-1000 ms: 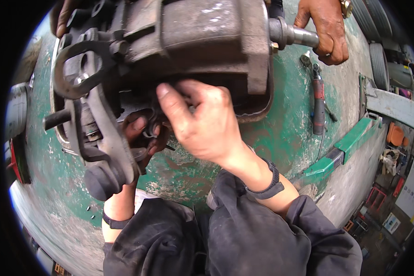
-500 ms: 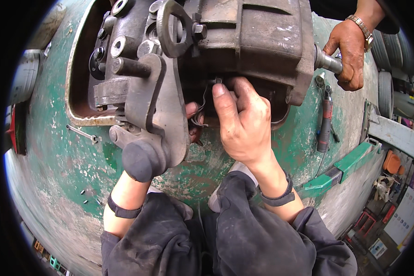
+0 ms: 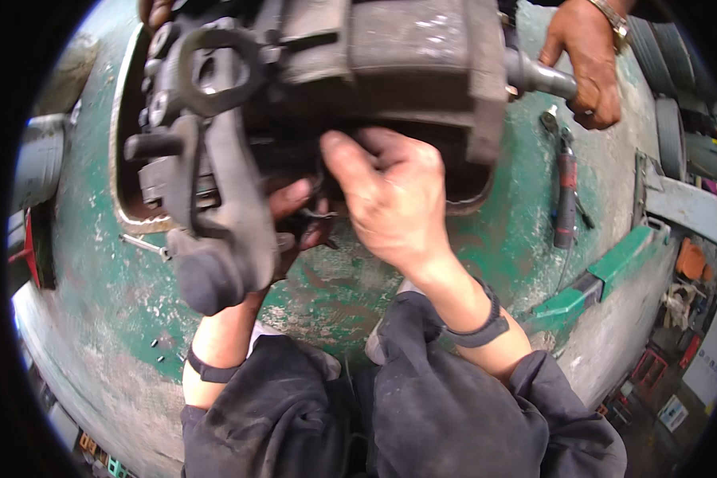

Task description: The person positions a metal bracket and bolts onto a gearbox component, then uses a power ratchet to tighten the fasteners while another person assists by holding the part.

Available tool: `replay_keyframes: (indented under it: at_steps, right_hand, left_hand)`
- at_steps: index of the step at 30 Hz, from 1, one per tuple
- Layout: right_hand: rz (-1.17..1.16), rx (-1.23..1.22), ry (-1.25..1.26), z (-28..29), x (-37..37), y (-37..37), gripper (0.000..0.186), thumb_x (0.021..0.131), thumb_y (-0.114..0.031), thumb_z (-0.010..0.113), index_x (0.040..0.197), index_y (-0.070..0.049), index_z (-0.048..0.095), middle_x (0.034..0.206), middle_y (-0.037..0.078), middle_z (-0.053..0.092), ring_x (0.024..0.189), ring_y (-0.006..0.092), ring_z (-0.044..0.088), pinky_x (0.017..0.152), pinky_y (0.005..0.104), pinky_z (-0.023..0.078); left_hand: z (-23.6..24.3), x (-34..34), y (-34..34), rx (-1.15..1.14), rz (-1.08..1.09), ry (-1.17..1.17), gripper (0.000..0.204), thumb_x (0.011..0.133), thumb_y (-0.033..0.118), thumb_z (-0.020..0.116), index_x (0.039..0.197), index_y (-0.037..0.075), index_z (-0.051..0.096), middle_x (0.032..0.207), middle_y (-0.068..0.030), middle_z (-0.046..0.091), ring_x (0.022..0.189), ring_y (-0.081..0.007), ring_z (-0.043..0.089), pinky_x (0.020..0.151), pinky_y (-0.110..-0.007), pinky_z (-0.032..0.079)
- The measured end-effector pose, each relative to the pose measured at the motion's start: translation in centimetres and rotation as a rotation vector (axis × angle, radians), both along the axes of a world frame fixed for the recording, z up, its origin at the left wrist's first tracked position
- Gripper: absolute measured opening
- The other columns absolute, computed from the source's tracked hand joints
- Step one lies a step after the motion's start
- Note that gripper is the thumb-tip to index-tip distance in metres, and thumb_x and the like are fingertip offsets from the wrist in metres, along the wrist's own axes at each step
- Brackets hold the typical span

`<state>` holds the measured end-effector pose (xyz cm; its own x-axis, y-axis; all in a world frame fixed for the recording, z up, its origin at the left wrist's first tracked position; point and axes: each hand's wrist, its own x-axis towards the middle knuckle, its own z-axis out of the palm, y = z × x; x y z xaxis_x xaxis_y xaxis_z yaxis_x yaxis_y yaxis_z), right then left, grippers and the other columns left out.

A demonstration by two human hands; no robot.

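A large grey metal housing, like a gearbox [image 3: 410, 60], sits tilted in a rusty-rimmed tray [image 3: 121, 171]. My right hand [image 3: 398, 199] reaches under its near side, thumb and fingers pinched together; what they grip is hidden in shadow and blur. Close by, my left hand [image 3: 295, 199] comes up behind a lever arm [image 3: 235, 191] with a round dark end, its fingers closed about a thin bent metal strip [image 3: 319, 213]. At the right, a co-worker's hand [image 3: 585, 60] holds the shaft [image 3: 542, 78] that juts from the housing.
A ratchet tool with a red-and-black grip [image 3: 566, 187] lies on the worn green floor right of the tray. A wrench [image 3: 145, 245] and small bolts [image 3: 158, 350] lie at left. Green metal beam [image 3: 605, 271] and tires [image 3: 669, 139] stand farther right. Another person's fingers [image 3: 155, 12] show at top left.
The housing with its lever arm has shifted left and slightly up in view, the co-worker's hand moving along with the shaft. Both my hands have followed it left.
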<state>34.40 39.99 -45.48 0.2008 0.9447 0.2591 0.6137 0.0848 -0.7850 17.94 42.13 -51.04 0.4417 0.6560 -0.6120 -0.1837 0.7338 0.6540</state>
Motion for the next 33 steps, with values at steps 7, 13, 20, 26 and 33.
replay_keyframes:
  at_steps: [7, 13, 20, 26, 33]
  right_hand:
    - [-0.127, -0.066, 0.389, -0.1, -0.4, 0.4, 0.04, 0.091, -0.026, 0.066, 0.063, 0.002, 0.059, 0.048, 0.01, 0.055, 0.042, 0.0095, 0.053, 0.04, 0.0294, 0.039]
    - [-0.073, -0.036, 0.275, -1.2, 0.5, -0.2, 0.03, 0.092, -0.023, 0.066, 0.079, 0.003, 0.063, 0.056, 0.015, 0.057, 0.049, 0.0205, 0.064, 0.044, 0.0295, 0.045]
    - [0.05, 0.214, 0.141, -1.5, 1.1, -0.1, 0.017, 0.089, -0.008, 0.062, 0.076, 0.004, 0.06, 0.06, 0.017, 0.06, 0.051, 0.0289, 0.065, 0.041, 0.035, 0.045]
    - [0.015, -0.178, 0.916, -1.4, 1.5, -2.8, 0.032, 0.094, -0.022, 0.062, 0.08, 0.007, 0.066, 0.066, 0.012, 0.066, 0.054, 0.011, 0.061, 0.048, 0.0275, 0.047]
    - [-0.301, -0.914, 0.729, -9.9, 18.2, -17.3, 0.031, 0.083, -0.007, 0.052, 0.111, 0.005, 0.057, 0.077, 0.006, 0.061, 0.068, 0.0133, 0.059, 0.063, 0.0275, 0.051]
  left_hand:
    - [0.3, 1.1, 0.5, 0.079, -0.125, -0.43, 0.035, 0.093, 0.039, 0.056, 0.107, 0.006, 0.057, 0.076, 0.0, 0.057, 0.058, -0.0098, 0.049, 0.053, -0.023, 0.038]
    - [0.1, 0.7, 0.7, 0.117, -0.178, -0.398, 0.034, 0.094, 0.041, 0.056, 0.098, 0.007, 0.056, 0.073, 0.002, 0.053, 0.057, -0.0104, 0.047, 0.055, -0.024, 0.038]
    - [-1.7, -0.5, 0.3, -0.011, -0.095, -0.396, 0.043, 0.093, 0.042, 0.054, 0.11, 0.003, 0.058, 0.081, -0.0024, 0.059, 0.061, -0.012, 0.05, 0.054, -0.025, 0.04]
    - [-1.3, -0.1, 1.4, 0.016, -0.026, -0.549, 0.044, 0.092, 0.048, 0.051, 0.091, 0.005, 0.053, 0.053, 0.0011, 0.042, 0.045, -0.011, 0.035, 0.046, -0.022, 0.03]
    - [-0.7, 1.1, 1.5, -0.021, -0.174, -0.575, 0.035, 0.083, 0.038, 0.065, 0.082, 0.007, 0.048, 0.058, 0.0002, 0.044, 0.052, -0.0104, 0.035, 0.046, -0.023, 0.028]
